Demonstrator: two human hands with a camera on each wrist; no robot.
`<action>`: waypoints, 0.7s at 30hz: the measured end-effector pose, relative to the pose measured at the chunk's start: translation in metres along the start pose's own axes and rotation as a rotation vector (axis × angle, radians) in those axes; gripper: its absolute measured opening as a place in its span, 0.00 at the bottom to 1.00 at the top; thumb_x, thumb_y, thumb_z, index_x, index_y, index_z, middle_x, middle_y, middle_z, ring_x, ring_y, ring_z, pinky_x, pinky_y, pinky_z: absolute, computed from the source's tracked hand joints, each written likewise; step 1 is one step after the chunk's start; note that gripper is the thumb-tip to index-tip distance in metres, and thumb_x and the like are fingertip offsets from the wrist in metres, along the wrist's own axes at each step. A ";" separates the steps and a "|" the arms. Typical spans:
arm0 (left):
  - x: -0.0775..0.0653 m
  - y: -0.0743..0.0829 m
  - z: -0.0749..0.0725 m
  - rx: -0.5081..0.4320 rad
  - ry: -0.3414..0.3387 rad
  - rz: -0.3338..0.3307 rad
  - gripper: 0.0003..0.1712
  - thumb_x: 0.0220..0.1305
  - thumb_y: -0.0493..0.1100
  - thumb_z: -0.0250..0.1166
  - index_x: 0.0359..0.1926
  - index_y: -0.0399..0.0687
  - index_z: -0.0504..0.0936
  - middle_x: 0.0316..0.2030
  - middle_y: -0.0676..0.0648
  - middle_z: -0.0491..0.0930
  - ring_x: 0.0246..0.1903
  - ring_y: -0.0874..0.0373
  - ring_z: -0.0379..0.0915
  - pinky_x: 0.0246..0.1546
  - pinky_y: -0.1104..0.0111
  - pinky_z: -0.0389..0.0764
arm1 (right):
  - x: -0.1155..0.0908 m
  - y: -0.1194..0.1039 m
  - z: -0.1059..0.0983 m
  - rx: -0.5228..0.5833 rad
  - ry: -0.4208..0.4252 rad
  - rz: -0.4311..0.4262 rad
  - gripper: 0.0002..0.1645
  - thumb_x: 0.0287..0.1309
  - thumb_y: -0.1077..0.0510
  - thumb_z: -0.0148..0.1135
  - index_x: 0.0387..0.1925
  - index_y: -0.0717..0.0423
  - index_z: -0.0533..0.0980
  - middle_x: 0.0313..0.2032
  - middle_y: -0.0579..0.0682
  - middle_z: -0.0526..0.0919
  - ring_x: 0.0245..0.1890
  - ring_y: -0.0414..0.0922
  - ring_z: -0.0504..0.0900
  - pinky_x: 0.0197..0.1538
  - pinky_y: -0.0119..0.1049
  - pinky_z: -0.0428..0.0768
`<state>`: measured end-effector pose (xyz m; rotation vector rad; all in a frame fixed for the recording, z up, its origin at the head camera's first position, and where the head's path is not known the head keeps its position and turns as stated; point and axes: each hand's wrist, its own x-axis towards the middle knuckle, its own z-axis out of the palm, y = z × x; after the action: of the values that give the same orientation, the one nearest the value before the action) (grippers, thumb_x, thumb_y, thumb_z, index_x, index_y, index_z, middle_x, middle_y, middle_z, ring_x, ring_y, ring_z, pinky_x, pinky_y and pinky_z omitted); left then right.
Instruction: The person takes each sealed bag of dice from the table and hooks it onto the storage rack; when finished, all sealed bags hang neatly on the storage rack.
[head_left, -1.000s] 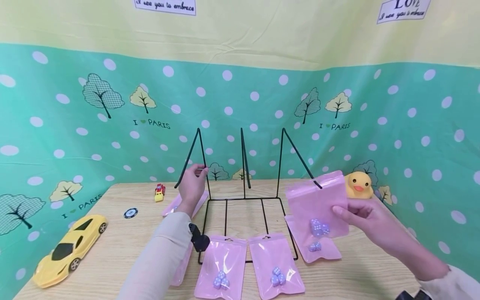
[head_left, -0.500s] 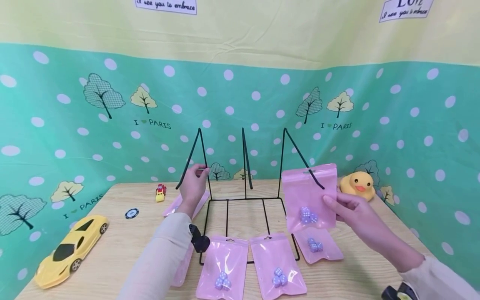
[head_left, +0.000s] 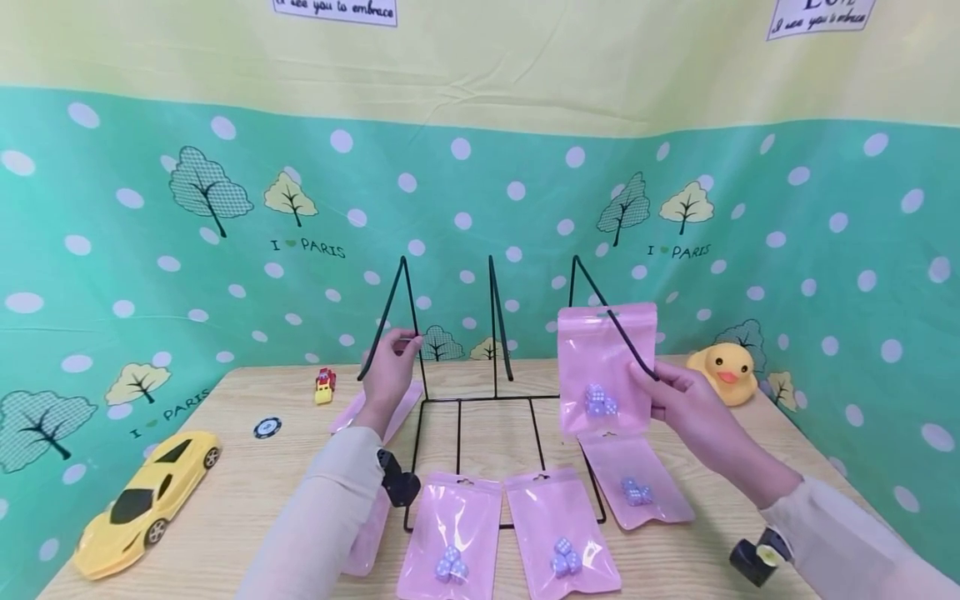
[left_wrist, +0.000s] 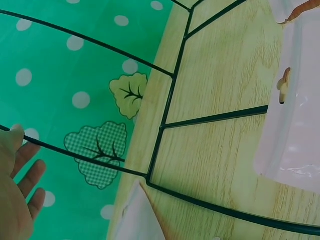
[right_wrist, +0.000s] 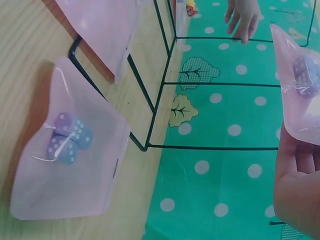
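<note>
- Right hand clamped on the side edge of a pink zip bag, thumb in front, fingers behind; bag roughly upright, off the counter.
- Bag sits at the right prong of the black wire rack; prong crosses its face, apparently through the hang hole. Full seating: can't tell.
- Left hand pinches the rack's left upright.
- Spotted dice pool low in the bag. Expect light, floppy film, bottom-weighted, a bit slick; dice shouldn't break.
- Best hold: side edge as now, or just below the zip, hole left free. Yanking could tear the hole.
- Rack looks light, could tip or slide; bracing hand makes sense.
- Similar bag lies on the counter just below the held one.
</note>
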<state>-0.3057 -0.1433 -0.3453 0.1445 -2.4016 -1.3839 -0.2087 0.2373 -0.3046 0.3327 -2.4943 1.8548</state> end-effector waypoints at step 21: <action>0.003 -0.003 -0.005 -0.010 -0.037 0.010 0.16 0.72 0.50 0.66 0.53 0.46 0.85 0.47 0.41 0.86 0.51 0.45 0.78 0.52 0.52 0.76 | 0.049 -0.005 0.011 -0.004 0.061 -0.053 0.34 0.75 0.42 0.54 0.59 0.71 0.73 0.41 0.50 0.78 0.38 0.39 0.79 0.44 0.31 0.82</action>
<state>-0.3070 -0.1499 -0.3445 0.1052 -2.4214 -1.4055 -0.2543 0.2178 -0.2962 0.3335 -2.4246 1.8124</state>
